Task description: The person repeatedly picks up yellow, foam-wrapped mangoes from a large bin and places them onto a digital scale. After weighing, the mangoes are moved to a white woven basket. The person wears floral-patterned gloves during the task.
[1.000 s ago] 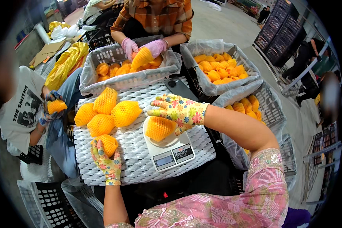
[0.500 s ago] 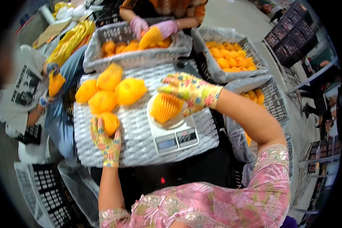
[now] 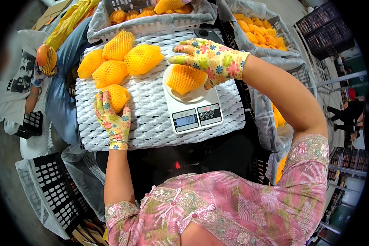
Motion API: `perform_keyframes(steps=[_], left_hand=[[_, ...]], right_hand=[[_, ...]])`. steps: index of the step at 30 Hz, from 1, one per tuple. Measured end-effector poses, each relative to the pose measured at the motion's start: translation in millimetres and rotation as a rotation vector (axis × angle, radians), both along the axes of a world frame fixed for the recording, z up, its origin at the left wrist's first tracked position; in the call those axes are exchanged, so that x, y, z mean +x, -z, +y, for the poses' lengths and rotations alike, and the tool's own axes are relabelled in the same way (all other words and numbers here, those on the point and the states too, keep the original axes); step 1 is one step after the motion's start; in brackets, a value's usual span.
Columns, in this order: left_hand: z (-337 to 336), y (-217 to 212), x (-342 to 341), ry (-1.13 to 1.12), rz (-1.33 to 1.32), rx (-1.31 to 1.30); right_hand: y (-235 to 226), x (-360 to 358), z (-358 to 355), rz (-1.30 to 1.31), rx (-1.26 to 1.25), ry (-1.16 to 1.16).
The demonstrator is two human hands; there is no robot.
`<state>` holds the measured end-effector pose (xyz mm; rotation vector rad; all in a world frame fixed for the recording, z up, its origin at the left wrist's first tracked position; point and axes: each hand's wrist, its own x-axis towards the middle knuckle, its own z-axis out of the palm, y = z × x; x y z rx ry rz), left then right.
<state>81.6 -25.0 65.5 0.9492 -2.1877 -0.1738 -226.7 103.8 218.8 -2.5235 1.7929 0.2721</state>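
A mango in an orange-yellow foam net (image 3: 186, 79) rests on the round plate of a white kitchen scale (image 3: 199, 121), whose small display is lit. Over that fruit spreads my right hand (image 3: 217, 61) in a floral glove, fingers stretched out above it and thumb at its right side. My left hand (image 3: 115, 121), gloved alike, curls round the lower part of another netted mango (image 3: 118, 97) lying on the table. Just beyond it, several more netted mangoes (image 3: 110, 73) sit in a cluster. The table (image 3: 151, 133) is covered with white woven foam padding.
Lined crates of netted mangoes stand at the back (image 3: 151, 25), back right (image 3: 289, 51) and right (image 3: 270, 135). A dark flat device (image 3: 209, 35) lies at the table's far edge. On the left, a co-worker holds a partly netted mango (image 3: 45, 57). A black crate (image 3: 57, 192) stands lower left.
The view has tipped, so the table sits higher in it. Both hands keep nearly the same places at their mangoes. The left co-worker's mango now shows its bare top.
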Motion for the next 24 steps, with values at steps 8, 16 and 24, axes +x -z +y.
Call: perform_keyframes(steps=[8, 16, 24], left_hand=[[-0.4, 0.8, -1.2, 0.019, 0.022, -0.027], [-3.1, 4.5, -0.4, 0.034, 0.033, -0.084], [0.2, 3.1, 0.6, 0.003, -0.007, -0.056]], right_hand=[[2.9, 14.1, -3.2, -0.003, 0.082, -0.005], [22.3, 8.8, 1.6, -0.283, 0.053, 0.191], [22.7, -42.4, 140.7, -1.444, -0.191, 0.812]])
